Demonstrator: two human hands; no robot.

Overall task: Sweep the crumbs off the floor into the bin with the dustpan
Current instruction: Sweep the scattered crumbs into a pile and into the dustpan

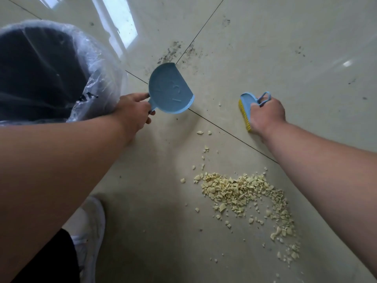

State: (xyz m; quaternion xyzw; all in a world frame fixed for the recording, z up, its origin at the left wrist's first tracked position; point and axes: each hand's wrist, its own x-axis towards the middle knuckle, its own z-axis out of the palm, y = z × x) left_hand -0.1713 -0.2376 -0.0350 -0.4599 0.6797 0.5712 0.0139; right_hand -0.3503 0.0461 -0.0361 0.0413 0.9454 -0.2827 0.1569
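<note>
My left hand (133, 113) grips the short handle of a small blue dustpan (170, 88), which tilts with its underside toward me, just right of the bin. The bin (36, 72) is dark and lined with a clear plastic bag, at the left. My right hand (266, 114) holds a blue hand brush with yellow bristles (245, 108), bristles facing left, just above the floor. A pile of pale yellow crumbs (242, 193) lies on the tiles nearer to me, below and between both hands, trailing off to the lower right.
Glossy beige floor tiles (285, 48) with dark grout lines and dirty smudges beyond the dustpan. A few stray crumbs (203, 132) lie near the grout line. My white shoe (91, 221) and dark trouser leg are at the lower left.
</note>
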